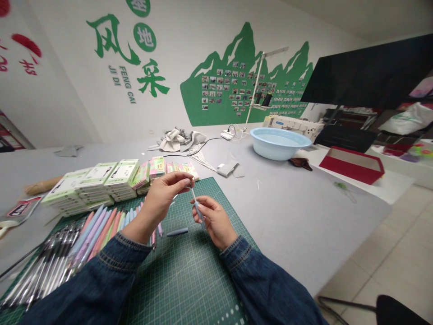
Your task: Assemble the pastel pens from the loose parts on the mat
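Note:
My left hand [169, 189] is closed in a pinch on the upper end of a thin, pale pen refill [193, 194]. The refill's lower end meets a light-blue pen barrel [199, 212], which my right hand [214, 221] grips with closed fingers, slightly tilted. On the green cutting mat [189, 275] below lies a loose blue pen part [177, 232], tapered like a cap or barrel half. Left of it, partly hidden by my left forearm, are rows of pastel pen barrels [96, 230] and many clear pens with dark grips [50, 257].
Stacked white-and-green boxes [94, 180] line the mat's far edge, with small pink-and-yellow boxes [157, 167] beside them. Further back are crumpled cloths [179, 140], a grey pouch [228, 169], a blue basin [279, 146] and a sewing machine [294, 126]. A red box [352, 164] stands right.

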A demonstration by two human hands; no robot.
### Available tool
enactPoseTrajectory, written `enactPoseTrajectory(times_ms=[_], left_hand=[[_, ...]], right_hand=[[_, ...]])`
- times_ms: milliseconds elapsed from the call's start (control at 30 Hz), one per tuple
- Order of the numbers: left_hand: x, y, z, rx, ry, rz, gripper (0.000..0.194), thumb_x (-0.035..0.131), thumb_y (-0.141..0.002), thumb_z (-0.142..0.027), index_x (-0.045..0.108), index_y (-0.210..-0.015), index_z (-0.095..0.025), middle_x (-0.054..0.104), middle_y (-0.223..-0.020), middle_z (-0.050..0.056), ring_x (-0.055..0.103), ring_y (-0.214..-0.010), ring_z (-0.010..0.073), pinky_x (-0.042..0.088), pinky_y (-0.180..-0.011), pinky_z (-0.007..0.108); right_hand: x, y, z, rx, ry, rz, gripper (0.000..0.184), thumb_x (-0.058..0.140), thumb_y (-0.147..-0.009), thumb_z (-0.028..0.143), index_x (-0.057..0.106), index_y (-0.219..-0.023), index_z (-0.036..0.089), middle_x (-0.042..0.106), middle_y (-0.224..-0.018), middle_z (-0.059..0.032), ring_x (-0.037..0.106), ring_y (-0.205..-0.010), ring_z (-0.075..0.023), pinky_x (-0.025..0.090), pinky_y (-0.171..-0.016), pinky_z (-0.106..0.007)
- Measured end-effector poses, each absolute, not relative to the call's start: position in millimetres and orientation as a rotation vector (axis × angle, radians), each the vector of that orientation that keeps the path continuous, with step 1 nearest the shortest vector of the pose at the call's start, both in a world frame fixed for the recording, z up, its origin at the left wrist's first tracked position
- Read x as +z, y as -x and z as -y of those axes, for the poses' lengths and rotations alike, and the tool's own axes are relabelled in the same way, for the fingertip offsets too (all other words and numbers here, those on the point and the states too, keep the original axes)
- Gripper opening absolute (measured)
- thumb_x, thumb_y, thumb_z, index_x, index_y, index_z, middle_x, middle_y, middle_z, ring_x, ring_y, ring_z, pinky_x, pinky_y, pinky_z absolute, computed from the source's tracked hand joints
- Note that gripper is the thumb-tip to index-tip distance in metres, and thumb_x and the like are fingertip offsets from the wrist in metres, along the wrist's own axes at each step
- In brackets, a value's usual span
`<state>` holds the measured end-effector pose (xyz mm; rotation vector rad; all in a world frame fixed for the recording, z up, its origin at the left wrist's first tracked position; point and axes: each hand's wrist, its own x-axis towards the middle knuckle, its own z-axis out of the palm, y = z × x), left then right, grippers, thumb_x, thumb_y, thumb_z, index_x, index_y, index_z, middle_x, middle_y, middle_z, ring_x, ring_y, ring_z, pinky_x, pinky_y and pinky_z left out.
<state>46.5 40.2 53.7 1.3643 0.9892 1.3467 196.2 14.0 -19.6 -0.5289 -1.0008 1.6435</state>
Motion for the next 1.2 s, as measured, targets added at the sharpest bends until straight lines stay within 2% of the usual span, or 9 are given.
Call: enactPoseTrajectory(times_ms=[333,467,533,667,800,900,1033,1100,1200], left_hand=[[51.9,-50.0,-30.5,1.241,-1.445,-0.976,0.032,0.073,-0.071,-0.03,0.066,-0.1,-0.017,0.069,-0.096,0.009,0.064,-0.091,0.0214,0.051,-0.079,0.032],[56.1,-38.6,-31.7,1.165,-1.508,-1.0,0.036,0.062,-0.079,-0.039,0.063,-0.108,-0.019,0.068,-0.1,0.01,0.064,-0.094,0.0234,0.051,-0.08,0.035],[51.6,-26.3,-33.6,1.106,-1.66,-1.155,0.033,0.058,-0.08,-0.042,0.065,-0.104,-0.02,0.068,-0.097,0.009,0.063,-0.091,0.0231,0.05,-0.077,0.034],[19.4,-5.7,-28.4,0.562,-2.222,-1.511,0.013,0.068,-0.068,-0.034,0.069,-0.076,-0.024,0.064,-0.08,0.004,0.059,-0.077,0.0207,0.044,-0.071,0.031],[-18.6,-5.6,-12.3,0.315,-2.377,-1.548,0.011,0.066,-0.067,-0.025,0.066,-0.078,-0.022,0.061,-0.088,0.004,0.058,-0.087,0.0218,0.041,-0.074,0.03],[-23.7,-8.0,-7.2,0.38,-2.369,-1.532,0.008,0.062,-0.072,-0.027,0.062,-0.077,-0.021,0.062,-0.086,0.004,0.058,-0.086,0.0216,0.041,-0.073,0.03],[10.3,-0.6,-13.5,0.638,-2.123,-1.519,0.016,0.057,-0.079,-0.036,0.06,-0.088,-0.023,0.064,-0.07,0.001,0.06,-0.066,0.0182,0.042,-0.063,0.028],[36.2,4.4,-18.0,0.833,-1.965,-1.468,0.024,0.061,-0.077,-0.04,0.062,-0.093,-0.022,0.063,-0.065,0.0,0.059,-0.06,0.0168,0.042,-0.06,0.027],[69.0,6.7,-24.2,1.205,-1.751,-1.392,0.028,0.07,-0.07,-0.041,0.066,-0.088,-0.02,0.064,-0.072,0.002,0.056,-0.058,0.014,0.04,-0.055,0.025]], right_hand=[[-17.3,-195.6,-13.2,1.612,0.517,0.996,0.015,0.063,-0.08,0.028,0.066,-0.092,0.019,0.06,-0.072,-0.0015,0.05,-0.061,-0.01,0.035,-0.057,-0.024],[-14.2,-196.9,-12.7,1.602,0.488,1.011,0.014,0.063,-0.081,0.027,0.066,-0.092,0.019,0.059,-0.072,-0.0011,0.05,-0.061,-0.0102,0.035,-0.058,-0.024],[-12.7,-198.0,-12.7,1.601,0.478,1.005,0.014,0.062,-0.081,0.027,0.066,-0.092,0.019,0.059,-0.071,-0.001,0.05,-0.062,-0.0105,0.036,-0.058,-0.024],[-11.1,-199.3,-12.8,1.599,0.497,0.99,0.016,0.065,-0.079,0.029,0.066,-0.091,0.019,0.059,-0.071,-0.0008,0.05,-0.061,-0.0113,0.037,-0.058,-0.025],[-12.0,-198.8,-12.7,1.596,0.497,0.992,0.016,0.065,-0.078,0.029,0.066,-0.09,0.019,0.059,-0.07,-0.0009,0.05,-0.061,-0.0113,0.036,-0.058,-0.025],[-14.0,-198.0,-12.8,1.597,0.483,1.001,0.014,0.063,-0.08,0.027,0.066,-0.091,0.019,0.059,-0.07,-0.0009,0.05,-0.061,-0.0106,0.036,-0.057,-0.024],[-16.1,-197.3,-13.4,1.592,0.493,1.025,0.013,0.063,-0.081,0.026,0.066,-0.091,0.018,0.059,-0.071,-0.0009,0.05,-0.061,-0.0102,0.036,-0.058,-0.024],[-16.5,-197.2,-13.6,1.588,0.508,1.036,0.014,0.063,-0.08,0.028,0.066,-0.091,0.019,0.059,-0.071,-0.0011,0.05,-0.061,-0.0105,0.036,-0.058,-0.025],[-16.8,-196.9,-13.7,1.581,0.528,1.054,0.016,0.065,-0.079,0.03,0.066,-0.09,0.019,0.06,-0.072,-0.0014,0.05,-0.062,-0.0108,0.037,-0.058,-0.025]])
